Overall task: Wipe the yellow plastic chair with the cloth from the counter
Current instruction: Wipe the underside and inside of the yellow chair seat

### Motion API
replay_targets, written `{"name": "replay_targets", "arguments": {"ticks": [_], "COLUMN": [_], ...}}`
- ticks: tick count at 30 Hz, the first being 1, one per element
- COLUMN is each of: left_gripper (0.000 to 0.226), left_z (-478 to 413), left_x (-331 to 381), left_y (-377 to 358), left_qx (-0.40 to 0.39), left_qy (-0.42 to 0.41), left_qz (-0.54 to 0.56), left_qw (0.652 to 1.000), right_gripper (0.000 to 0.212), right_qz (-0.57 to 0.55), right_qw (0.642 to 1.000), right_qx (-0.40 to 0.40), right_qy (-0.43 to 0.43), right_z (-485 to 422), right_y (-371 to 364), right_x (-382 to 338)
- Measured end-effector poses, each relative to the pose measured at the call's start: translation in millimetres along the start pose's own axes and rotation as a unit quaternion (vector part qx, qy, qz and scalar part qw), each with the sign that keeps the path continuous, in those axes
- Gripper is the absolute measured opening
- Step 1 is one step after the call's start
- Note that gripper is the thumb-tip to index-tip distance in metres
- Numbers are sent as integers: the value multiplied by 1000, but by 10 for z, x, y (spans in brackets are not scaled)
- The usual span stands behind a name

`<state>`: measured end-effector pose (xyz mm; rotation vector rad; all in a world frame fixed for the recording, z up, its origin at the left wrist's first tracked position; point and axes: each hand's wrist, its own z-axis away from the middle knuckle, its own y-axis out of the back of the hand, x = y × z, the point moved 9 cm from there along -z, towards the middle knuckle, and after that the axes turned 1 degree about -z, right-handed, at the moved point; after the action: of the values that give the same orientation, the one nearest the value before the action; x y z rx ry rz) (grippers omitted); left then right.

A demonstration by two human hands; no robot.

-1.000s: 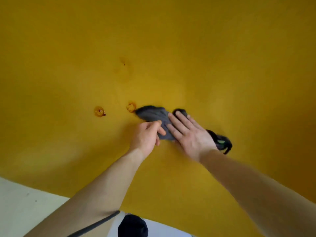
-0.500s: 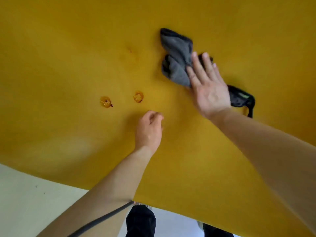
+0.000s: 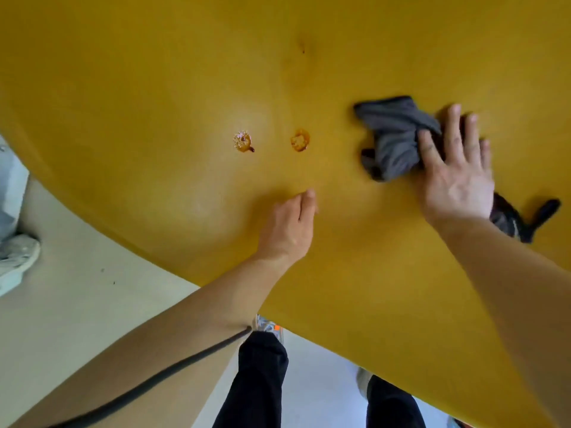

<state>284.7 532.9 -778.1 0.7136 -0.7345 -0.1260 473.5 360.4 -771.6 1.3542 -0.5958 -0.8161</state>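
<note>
Head-camera view onto the yellow plastic chair (image 3: 154, 72), whose broad, smooth surface fills most of the field. The right hand (image 3: 457, 177) lies flat on this surface with its fingers (image 3: 452, 125) spread and extended, palm down, pressing on the grey cloth (image 3: 395, 137). The cloth is crumpled; its bulk projects to the left of and beyond the fingertips, while a darker end with a thin strap-like tail (image 3: 537, 217) emerges from beneath the wrist on the right. The cloth thus rests on the right-hand part of the chair surface, pinned beneath the palm.

The left hand (image 3: 290, 227) sits on the chair nearer the viewer, well apart from the cloth. Its fingers are curled loosely together, fingertips touching the plastic, and it grips nothing.

Two small round rust-coloured fixing marks (image 3: 242, 142) lie side by side on the chair between the hands and slightly beyond the left one; the right-hand mark is nearer the cloth but does not touch it. A faint dark speck (image 3: 302, 50) shows further up the surface.

Below the chair's near edge appear the pale floor (image 3: 61, 319), the person's dark trouser legs (image 3: 259, 381) and a thin dark cable (image 3: 154, 381) crossing the left forearm. A light-coloured shoe (image 3: 15, 257) stands at the left margin.
</note>
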Motion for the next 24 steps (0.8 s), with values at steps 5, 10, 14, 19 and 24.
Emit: {"name": "replay_targets", "arguments": {"ticks": [5, 10, 14, 19, 24], "left_gripper": [29, 36, 34, 17, 11], "left_z": [188, 400, 322, 192, 193], "left_x": [-53, -300, -365, -266, -266], "left_y": [272, 206, 463, 880, 1219], "left_qx": [121, 74, 124, 188, 189], "left_qy": [-144, -209, -187, -199, -201], "left_qz": [-221, -348, -330, -310, -323], "left_qw": [957, 911, 917, 910, 905], "right_gripper": [55, 54, 56, 62, 52], "right_qz": [-66, -4, 4, -111, -80], "right_qw": [985, 912, 993, 992, 944], "right_qx": [-69, -160, -54, 5, -152], "right_qy": [145, 377, 102, -52, 283], "right_z": [1329, 1847, 466, 85, 1712], "right_y": [-634, -574, -317, -370, -609], "right_x": [-1538, -1285, -253, -1421, -2358]}}
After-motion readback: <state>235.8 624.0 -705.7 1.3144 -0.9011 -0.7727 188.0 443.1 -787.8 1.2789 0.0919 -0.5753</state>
